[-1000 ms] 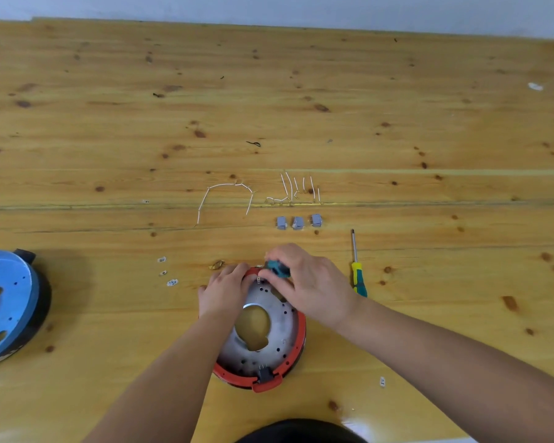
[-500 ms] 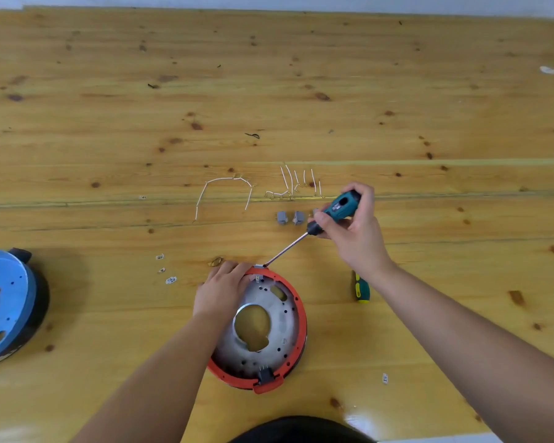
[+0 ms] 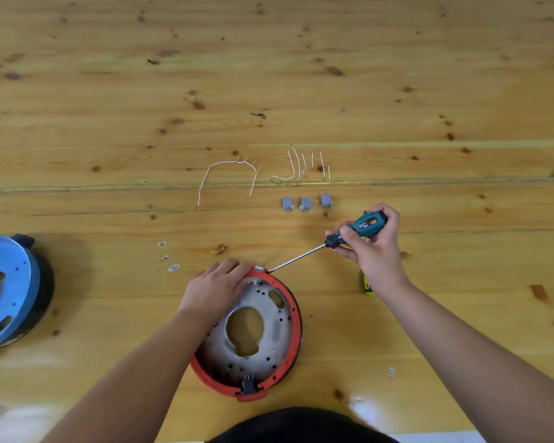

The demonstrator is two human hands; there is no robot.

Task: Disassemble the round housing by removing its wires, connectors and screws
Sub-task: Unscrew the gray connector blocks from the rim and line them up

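The round housing (image 3: 263, 334), a grey metal plate inside a red rim, lies flat on the wooden surface (image 3: 429, 91) directly in front of the person, and everything else is best placed from it. The left hand (image 3: 216, 290) rests on the housing's far-left rim, fingers extended and close together and pressing down, probably to keep the part from sliding under the tool. The right hand (image 3: 373, 241), beyond and to the right of the housing, has its fingers curled tight round the teal handle of a screwdriver (image 3: 327, 244). The tool's long axis runs diagonally, handle high and to the right, shaft sloping down-left, so the tip points at a small light-coloured clip on the housing's far rim, just beside the left fingertips; it seems to be prying or loosening there. A black connector (image 3: 248, 386) sits in the housing's near edge, facing the person. Beyond the housing lie removed white wires (image 3: 227, 177) and three grey connectors (image 3: 306, 203) in a row, likely laid out for tidiness. Well to the housing's left sits a blue housing (image 3: 7, 292).
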